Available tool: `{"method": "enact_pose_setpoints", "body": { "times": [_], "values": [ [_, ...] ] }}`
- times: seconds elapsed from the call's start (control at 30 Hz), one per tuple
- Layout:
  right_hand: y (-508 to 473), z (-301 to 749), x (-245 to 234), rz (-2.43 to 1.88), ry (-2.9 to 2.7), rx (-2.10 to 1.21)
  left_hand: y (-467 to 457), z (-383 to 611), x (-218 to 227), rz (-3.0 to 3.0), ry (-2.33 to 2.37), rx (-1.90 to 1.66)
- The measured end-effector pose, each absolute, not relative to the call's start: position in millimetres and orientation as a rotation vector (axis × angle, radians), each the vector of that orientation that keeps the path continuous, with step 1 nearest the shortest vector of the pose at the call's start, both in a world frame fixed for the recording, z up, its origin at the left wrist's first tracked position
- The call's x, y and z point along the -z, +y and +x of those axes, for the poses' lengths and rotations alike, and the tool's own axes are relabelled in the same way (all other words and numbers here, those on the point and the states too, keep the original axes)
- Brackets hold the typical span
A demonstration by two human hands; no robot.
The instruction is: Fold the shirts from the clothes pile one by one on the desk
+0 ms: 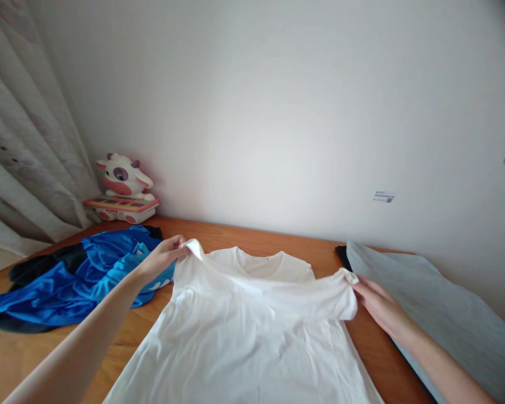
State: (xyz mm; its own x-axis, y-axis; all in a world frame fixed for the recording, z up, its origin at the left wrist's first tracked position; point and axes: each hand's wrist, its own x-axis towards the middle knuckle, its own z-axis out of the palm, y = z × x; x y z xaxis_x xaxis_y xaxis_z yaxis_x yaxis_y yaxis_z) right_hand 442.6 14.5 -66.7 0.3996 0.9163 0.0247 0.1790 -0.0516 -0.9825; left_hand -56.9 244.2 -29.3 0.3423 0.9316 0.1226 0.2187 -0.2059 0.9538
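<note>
A white T-shirt (252,331) lies spread on a wooden table (244,234), collar toward the wall. My left hand (164,257) pinches the shirt's left shoulder and lifts it slightly off the table. My right hand (376,303) is closed on the right sleeve end, which is folded in over the chest. Both forearms reach in from the bottom corners.
A blue and black garment (67,278) lies crumpled on the left of the table. A grey cloth (429,306) over something dark lies on the right. A toy cow keyboard (124,191) stands at the back left by a curtain (21,146). A white wall rises behind.
</note>
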Motion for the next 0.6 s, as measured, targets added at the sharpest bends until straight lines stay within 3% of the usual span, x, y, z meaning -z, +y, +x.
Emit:
{"method": "enact_pose_setpoints", "body": {
  "times": [0.1,0.33,0.6],
  "values": [
    [63,448,77,-1.613,-0.86,-0.814,277,-22,45,1.516,1.264,-1.092],
    [103,450,111,-1.756,-0.853,-0.832,306,-1,92,1.522,1.391,-1.012],
    [136,460,112,-1.72,-0.902,-0.464,319,-6,89,1.669,1.373,-1.154]
  ]
}}
